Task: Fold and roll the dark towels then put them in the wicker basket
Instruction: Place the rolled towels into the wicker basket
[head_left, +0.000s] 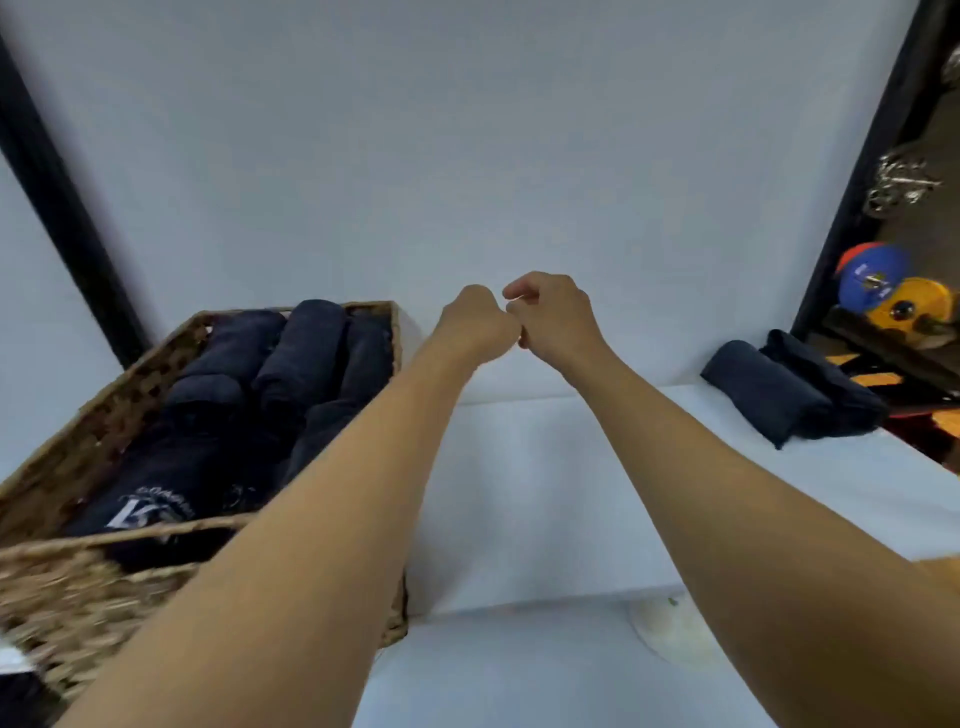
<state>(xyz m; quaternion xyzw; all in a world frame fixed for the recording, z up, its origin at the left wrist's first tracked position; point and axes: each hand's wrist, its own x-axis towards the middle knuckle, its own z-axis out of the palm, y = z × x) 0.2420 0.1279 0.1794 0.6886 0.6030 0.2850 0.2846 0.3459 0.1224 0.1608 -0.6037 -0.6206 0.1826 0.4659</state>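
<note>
Head: navy towels (291, 364) rolled in wicker basket (78, 587); left grip (478, 325), right grip (553, 317) fisted, empty.

Makeshift work booth seen indoors, table (545, 493) draped in white cloth, closed in by plain white panels (467, 130) held between black posts (67, 213), blue and yellow weight plates (872, 280) glimpsed past the right edge, a gym or storeroom suggested beyond.

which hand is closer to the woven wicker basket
Left. The left hand is just right of the far corner of the brown woven wicker basket; the right hand sits beyond it, farther right.
</note>
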